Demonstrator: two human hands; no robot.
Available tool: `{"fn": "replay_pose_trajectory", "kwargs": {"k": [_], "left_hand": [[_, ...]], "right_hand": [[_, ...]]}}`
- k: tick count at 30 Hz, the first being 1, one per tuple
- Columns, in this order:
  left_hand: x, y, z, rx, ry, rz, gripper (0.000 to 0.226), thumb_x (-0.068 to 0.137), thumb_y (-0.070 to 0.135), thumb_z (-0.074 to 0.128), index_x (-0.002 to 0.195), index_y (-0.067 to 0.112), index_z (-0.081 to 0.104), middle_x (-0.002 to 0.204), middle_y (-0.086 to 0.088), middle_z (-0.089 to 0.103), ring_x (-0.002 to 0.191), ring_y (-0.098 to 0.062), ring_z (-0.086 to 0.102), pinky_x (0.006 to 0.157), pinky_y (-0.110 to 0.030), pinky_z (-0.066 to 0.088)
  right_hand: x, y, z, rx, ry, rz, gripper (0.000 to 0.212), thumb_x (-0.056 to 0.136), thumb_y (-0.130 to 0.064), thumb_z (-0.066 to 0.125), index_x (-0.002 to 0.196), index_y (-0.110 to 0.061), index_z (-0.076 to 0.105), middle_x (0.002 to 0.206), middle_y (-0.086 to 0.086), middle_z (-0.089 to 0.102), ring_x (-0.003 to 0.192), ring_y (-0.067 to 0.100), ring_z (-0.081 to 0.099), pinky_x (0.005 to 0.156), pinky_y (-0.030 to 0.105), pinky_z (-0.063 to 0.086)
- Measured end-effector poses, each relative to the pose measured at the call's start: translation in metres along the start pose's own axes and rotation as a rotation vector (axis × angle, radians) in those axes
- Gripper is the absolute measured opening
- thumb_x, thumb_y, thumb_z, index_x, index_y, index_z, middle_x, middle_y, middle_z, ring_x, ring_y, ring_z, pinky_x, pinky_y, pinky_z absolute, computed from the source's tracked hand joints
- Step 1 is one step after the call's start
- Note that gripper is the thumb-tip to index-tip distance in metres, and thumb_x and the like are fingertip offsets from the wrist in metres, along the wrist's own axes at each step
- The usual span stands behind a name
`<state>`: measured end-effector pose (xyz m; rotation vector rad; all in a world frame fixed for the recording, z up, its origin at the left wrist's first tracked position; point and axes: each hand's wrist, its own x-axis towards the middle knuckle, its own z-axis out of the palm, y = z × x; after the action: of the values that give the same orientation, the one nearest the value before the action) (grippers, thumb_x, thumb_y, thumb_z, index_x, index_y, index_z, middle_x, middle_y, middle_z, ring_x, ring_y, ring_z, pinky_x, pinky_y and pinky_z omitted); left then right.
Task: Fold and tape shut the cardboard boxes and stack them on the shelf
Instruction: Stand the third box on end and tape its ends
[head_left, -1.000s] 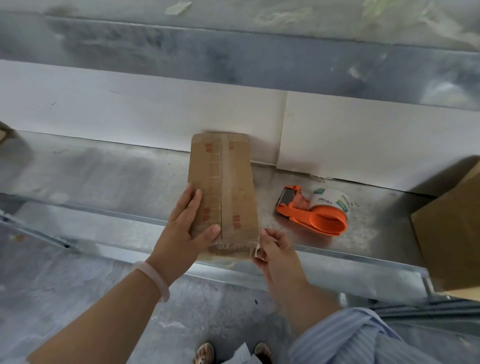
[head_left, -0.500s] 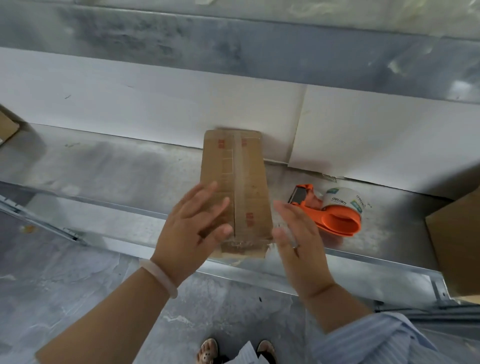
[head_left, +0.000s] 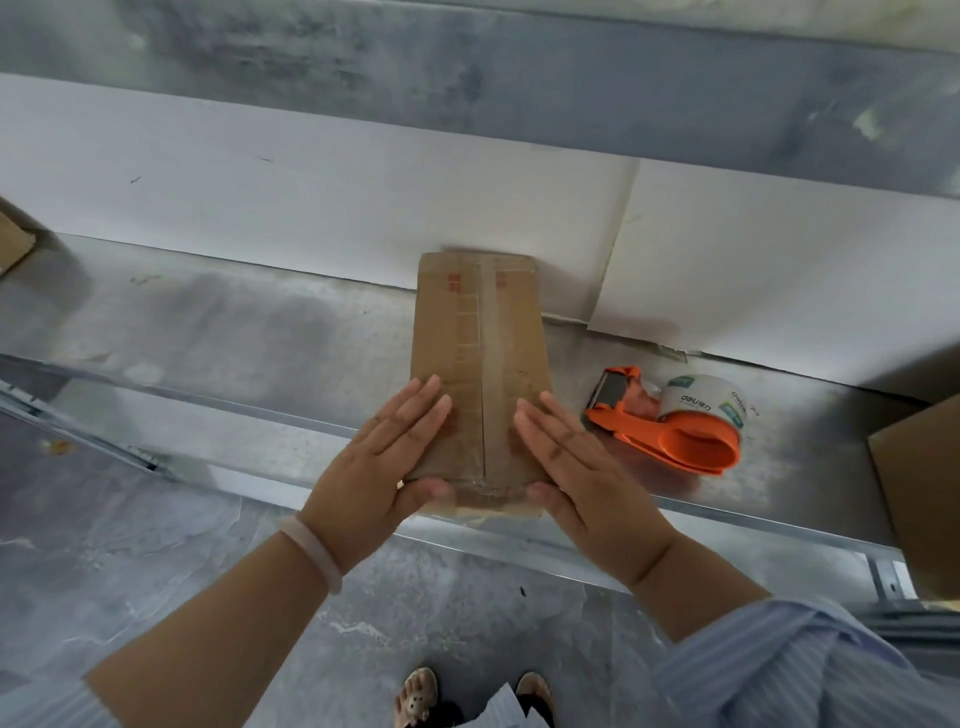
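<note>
Since 0.5 s ago the right hand (head_left: 582, 467) has been brought in from beside the box and laid flat on its top; the left hand (head_left: 384, 457) has been flattened too. Both are open, w/ fingers straight and pressed on the cardboard box (head_left: 480, 338) either side of the taped centre seam. Thumbs are set at the near end; nothing is gripped. The box is lying on the metal shelf (head_left: 234, 338), far end by the white back panel (head_left: 311, 208), near end at the shelf's front edge. The tape dispenser (head_left: 675, 426) is left just beside it, untouched. The box is judged light, prob. empty: stiff at the edges, top likely to bow mid-panel, tape likely slick. It is best taken by the two long sides near the corners, palms opposed.
</note>
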<state>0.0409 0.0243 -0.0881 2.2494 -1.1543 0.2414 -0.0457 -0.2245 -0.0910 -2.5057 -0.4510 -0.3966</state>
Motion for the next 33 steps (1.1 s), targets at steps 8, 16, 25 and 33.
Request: {"fn": "replay_pose_trajectory", "kwargs": {"k": [8,16,25,33], "left_hand": [[-0.007,0.054,0.038,-0.852,0.372,-0.61,0.06,0.097,0.055,0.033,0.149,0.037,0.012,0.158,0.011,0.026,0.144,-0.003,0.028,0.115,-0.022,0.03],[-0.016,0.033,0.029,-0.501,0.263,-0.613,0.068,0.094,0.069,0.028,0.152,0.032,0.023,0.134,0.023,0.048,0.121,-0.001,0.051,0.099,-0.014,0.043],[0.021,0.07,0.019,-0.815,0.365,-0.952,0.042,0.092,0.034,0.064,0.132,0.029,0.056,0.105,0.013,0.072,0.093,0.001,0.068,0.076,-0.016,0.056],[0.018,0.067,0.017,-0.845,0.333,-1.018,0.047,0.101,0.042,0.043,0.147,0.031,0.041,0.129,0.017,0.06,0.115,0.004,0.056,0.092,-0.013,0.048]], "right_hand": [[-0.005,-0.059,0.04,0.863,0.293,0.664,0.056,0.099,-0.043,0.034,0.148,-0.042,0.008,0.155,-0.031,0.02,0.144,-0.007,0.018,0.117,0.015,0.02],[-0.014,-0.038,0.024,0.664,0.12,0.624,0.059,0.096,-0.056,0.032,0.15,-0.043,0.013,0.156,-0.026,0.026,0.143,-0.007,0.021,0.118,0.018,0.02],[0.019,-0.067,0.021,0.743,0.259,0.905,0.064,0.082,-0.052,0.069,0.139,-0.037,0.046,0.117,-0.019,0.066,0.107,-0.003,0.062,0.097,0.027,0.052],[0.018,-0.062,0.021,0.722,0.246,0.938,0.045,0.101,-0.046,0.038,0.144,-0.034,0.044,0.13,-0.017,0.06,0.121,0.0,0.054,0.108,0.034,0.044]]}}
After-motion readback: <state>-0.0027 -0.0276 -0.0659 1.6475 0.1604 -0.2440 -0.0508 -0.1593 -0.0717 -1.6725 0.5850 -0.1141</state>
